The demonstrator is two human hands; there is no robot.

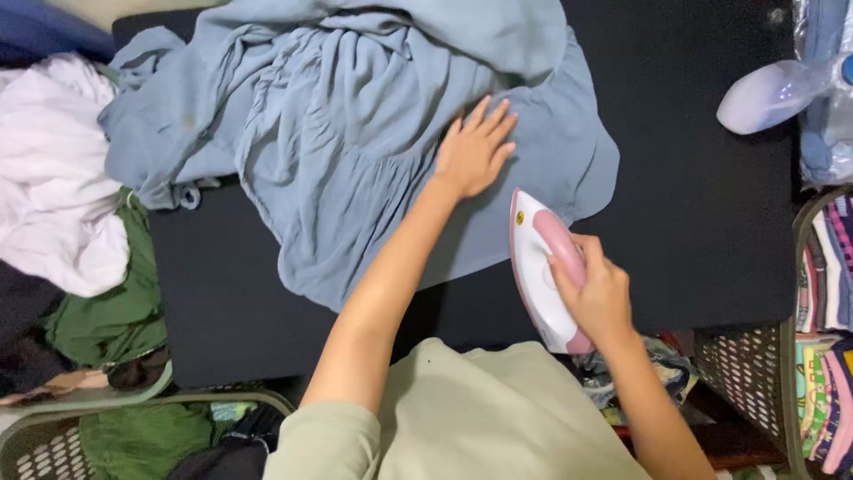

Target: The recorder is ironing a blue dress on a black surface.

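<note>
— Board [711, 222] first: black pad fills most of the view, and the blue-grey dress [355, 151] is heaped across its far left half, only the near right hem lying flat. From my remote seat, that bunched fabric is the biggest worry; run the iron over those folds and I'd press creases in rather than out.

— Where's the iron?

— Pink and white iron [544, 271] sits at the hem's near right edge, soleplate down, half on cloth and half on bare pad. My right hand [597, 298] has its fingers wrapped tight around the handle. If it lingers there, thin fabric could scorch.

— And the other hand?

— My left hand [474, 153] lies flat on the dress, fingers spread, just beyond the iron's nose. That's the risk I'd watch most: a push forward brings the hot tip straight toward the wrist.

— Anything smaller?

— A spray bottle [769, 93] lies at the far right edge; a stray sleeve could knock it off.
</note>
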